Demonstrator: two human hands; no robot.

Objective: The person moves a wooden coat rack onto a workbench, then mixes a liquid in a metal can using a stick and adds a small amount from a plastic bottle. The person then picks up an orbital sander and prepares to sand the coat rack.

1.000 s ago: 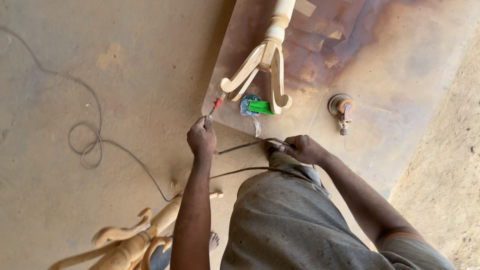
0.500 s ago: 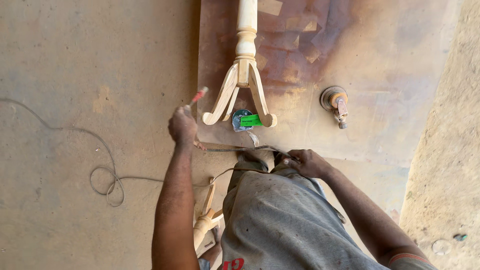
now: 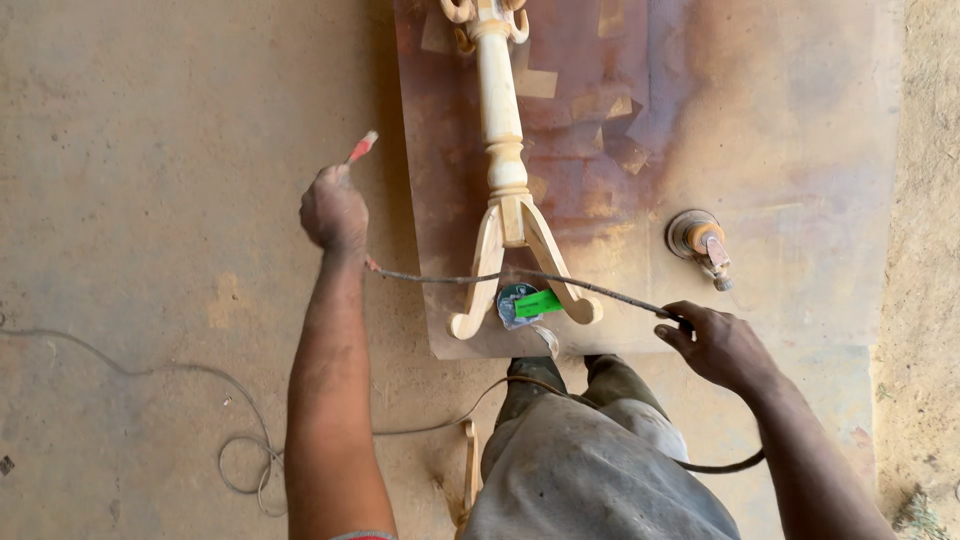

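My left hand (image 3: 334,210) is closed around a thin tool with a red tip (image 3: 361,147), held out over the bare floor to the left of the board. My right hand (image 3: 718,343) grips a dark cable (image 3: 520,275) that stretches between both hands. The cable passes over the curved feet of a pale turned wooden stand (image 3: 503,170) lying on a stained brown board (image 3: 800,150). A small round tin with a green label (image 3: 525,303) sits between the stand's feet.
A round sanding tool (image 3: 698,241) rests on the board at the right. A thin grey cord (image 3: 240,450) loops over the concrete floor at the left. Another pale wooden piece (image 3: 468,470) lies by my legs. Sandy ground runs along the right edge.
My hands have moved apart and the cable is now pulled out long between them. My right hand went right, my left hand stayed raised. The view shifted so the stand shows further up.
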